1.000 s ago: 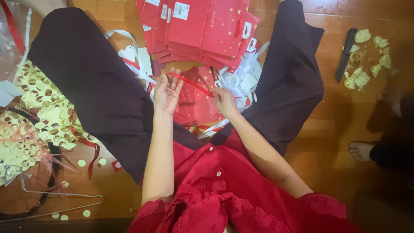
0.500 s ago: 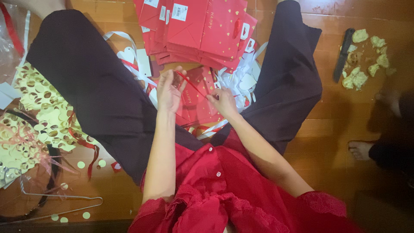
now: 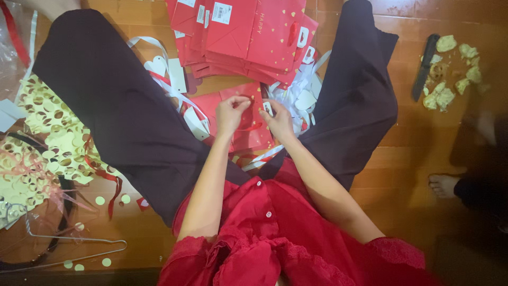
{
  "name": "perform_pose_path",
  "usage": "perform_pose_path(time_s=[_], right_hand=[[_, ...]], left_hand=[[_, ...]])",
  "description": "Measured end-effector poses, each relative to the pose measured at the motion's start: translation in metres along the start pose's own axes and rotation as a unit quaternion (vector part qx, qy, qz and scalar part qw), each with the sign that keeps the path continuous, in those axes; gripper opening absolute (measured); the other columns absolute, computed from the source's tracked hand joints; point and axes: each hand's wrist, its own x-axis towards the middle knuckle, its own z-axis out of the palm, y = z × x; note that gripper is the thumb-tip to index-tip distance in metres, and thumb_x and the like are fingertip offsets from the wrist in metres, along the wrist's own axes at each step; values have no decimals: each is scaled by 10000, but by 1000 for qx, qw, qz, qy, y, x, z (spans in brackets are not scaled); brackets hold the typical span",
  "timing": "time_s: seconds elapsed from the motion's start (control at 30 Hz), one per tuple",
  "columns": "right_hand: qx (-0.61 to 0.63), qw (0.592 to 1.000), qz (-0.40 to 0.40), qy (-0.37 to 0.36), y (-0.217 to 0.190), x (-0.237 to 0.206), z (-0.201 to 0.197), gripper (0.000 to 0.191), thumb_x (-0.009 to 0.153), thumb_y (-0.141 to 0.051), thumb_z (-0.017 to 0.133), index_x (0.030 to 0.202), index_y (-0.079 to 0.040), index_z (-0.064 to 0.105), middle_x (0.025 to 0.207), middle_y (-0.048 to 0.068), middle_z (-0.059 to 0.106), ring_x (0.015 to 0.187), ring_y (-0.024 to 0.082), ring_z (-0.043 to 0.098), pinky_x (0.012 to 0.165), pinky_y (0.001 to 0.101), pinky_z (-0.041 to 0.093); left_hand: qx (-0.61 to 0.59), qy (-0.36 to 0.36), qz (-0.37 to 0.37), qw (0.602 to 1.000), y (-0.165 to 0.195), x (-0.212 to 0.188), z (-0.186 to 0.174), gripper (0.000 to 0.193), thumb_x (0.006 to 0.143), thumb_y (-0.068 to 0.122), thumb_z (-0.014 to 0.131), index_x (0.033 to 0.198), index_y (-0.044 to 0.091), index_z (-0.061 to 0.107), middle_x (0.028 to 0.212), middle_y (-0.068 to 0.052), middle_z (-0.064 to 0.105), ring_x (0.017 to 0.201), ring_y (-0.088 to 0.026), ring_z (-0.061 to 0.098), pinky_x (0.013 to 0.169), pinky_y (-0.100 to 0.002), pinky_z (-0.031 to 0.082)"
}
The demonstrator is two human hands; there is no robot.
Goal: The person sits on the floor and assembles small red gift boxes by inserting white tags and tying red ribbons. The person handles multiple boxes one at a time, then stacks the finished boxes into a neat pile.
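Both hands work on a flat red bag lying between the legs. Left hand pinches something at its top edge; right hand grips a white tag, likely threading. Beyond the bag, a stack of red bags; the next move needs fine fingertip work.

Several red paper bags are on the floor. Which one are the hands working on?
The single flat red bag lying between the legs, under the left hand and right hand. The others sit overlapped in a pile farther away, untouched.
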Motion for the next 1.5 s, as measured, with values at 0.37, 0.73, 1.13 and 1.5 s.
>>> perform_pose_path(time_s=[0.37, 0.73, 1.13, 1.5], right_hand=[[-23, 986, -165, -31, 1, -3, -2, 475, 913, -111, 725, 1384, -110, 665, 1030, 79, 692, 846, 132, 660, 745, 292, 531], [371, 907, 77, -185, 5, 12, -12, 457, 1107, -347, 496, 1424, -68, 671, 993, -39, 648, 860, 59, 583, 738, 254, 456], [3, 994, -89, -67, 1, 4, 1, 169, 968, -37, 598, 1083, 5, 716, 834, 35, 703, 757, 116, 651, 679, 282, 510], [395, 915, 1, 79, 4, 20, -31, 148, 1043, -216, 564, 1084, -84, 619, 1004, 100, 702, 950, 223, 711, 855, 441, 614]], left_hand=[[183, 30, 144, 972, 14, -12, 4, 112, 829, 165, 780, 885, 70, 796, 861, -137, 768, 814, -322, 718, 771, -419, 557], [29, -1, 2, 1000, 7, -13, 7, 135, 840, 150, 807, 858, 35, 737, 814, -70, 771, 745, -161, 734, 705, -313, 560], [29, -48, -45, 997, -8, -19, 18, 350, 817, 338, 850, 878, 24, 708, 823, -85, 742, 736, -142, 663, 670, -316, 530], [124, 3, -57, 991, -18, -17, 7, 345, 837, 386, 787, 847, 51, 701, 822, -126, 752, 765, -260, 735, 715, -398, 549]])
